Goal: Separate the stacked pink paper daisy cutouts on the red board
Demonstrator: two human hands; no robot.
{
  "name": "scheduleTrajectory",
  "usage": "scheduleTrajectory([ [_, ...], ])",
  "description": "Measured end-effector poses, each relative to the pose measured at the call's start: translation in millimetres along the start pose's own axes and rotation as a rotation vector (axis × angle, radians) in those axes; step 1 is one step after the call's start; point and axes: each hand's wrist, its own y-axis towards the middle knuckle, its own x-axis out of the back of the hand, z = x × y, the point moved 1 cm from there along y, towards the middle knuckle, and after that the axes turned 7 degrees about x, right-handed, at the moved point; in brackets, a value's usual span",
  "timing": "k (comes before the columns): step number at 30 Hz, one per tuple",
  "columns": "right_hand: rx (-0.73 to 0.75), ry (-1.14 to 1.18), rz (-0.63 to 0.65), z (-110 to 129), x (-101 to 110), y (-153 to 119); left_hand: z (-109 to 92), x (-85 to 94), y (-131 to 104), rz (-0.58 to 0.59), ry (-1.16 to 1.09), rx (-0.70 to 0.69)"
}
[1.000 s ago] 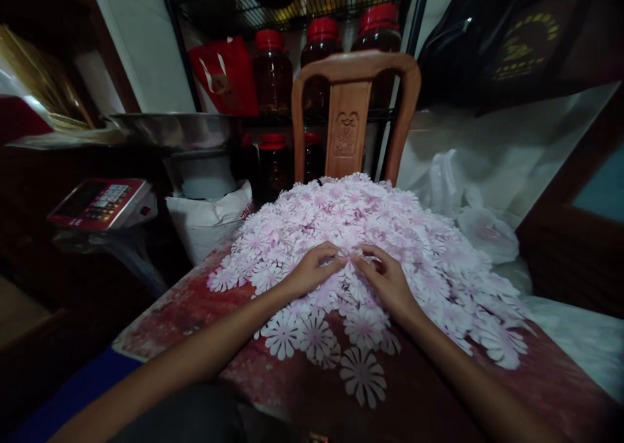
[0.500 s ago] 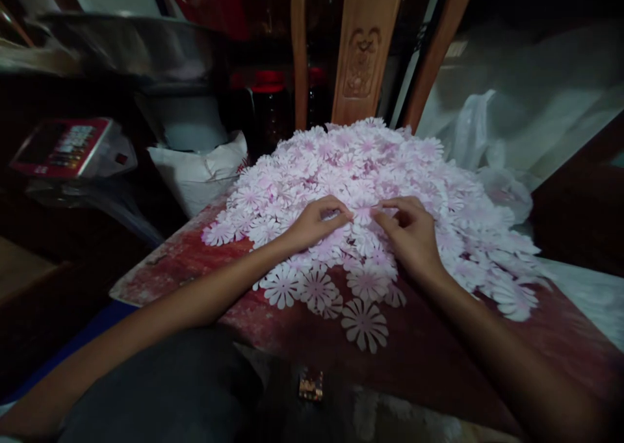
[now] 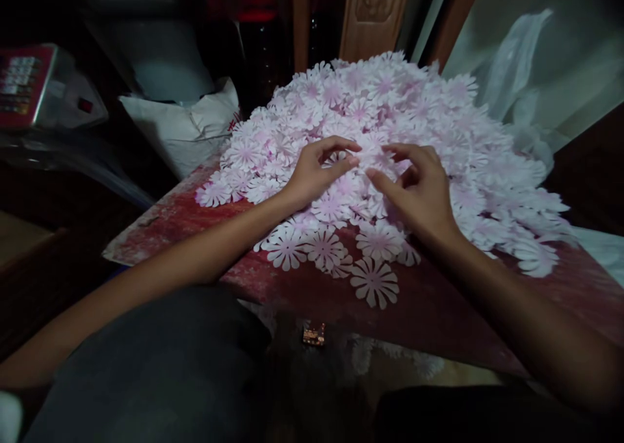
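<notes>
A large heap of pale pink-white flower cutouts, with long rounded petals, lies on a red board. Above the middle of the heap, my left hand has its thumb and index fingertip slightly apart, close to the petals. Facing it from the right is my right hand, its thumb and index finger spread and the other fingers curled. Between the two sets of fingertips lie pale petals, and I see none clearly gripped. A single flower cutout rests at the front of the heap.
The red board ends in a corner at the left. Behind the heap stands a carved wooden chair back. A white sack and a red-faced device with buttons are to the left. A translucent plastic bag is at right.
The view has tilted down, so the heap sits higher in the picture. My fingers, earlier pinched close around a flower cutout, have parted, and the right thumb and index finger are wider apart.
</notes>
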Motion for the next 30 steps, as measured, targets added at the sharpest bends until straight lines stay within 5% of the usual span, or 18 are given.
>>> scheduleTrajectory([
  [6,-0.061,-0.006,0.152,-13.5,-7.6,-1.7,-8.0,-2.4,-2.7,0.002,0.013,0.136],
  [13,-0.158,0.052,-0.003,-23.8,-5.5,-0.5,-20.2,-0.7,-3.6,0.006,0.108,-0.062],
  [20,-0.121,0.019,0.206,-19.4,-5.7,-0.6,-32.4,14.7,1.8,0.043,0.362,-0.217],
  [30,-0.012,0.238,0.043,-6.2,-4.2,1.9,-10.7,11.3,-2.0,0.240,0.339,-0.125],
])
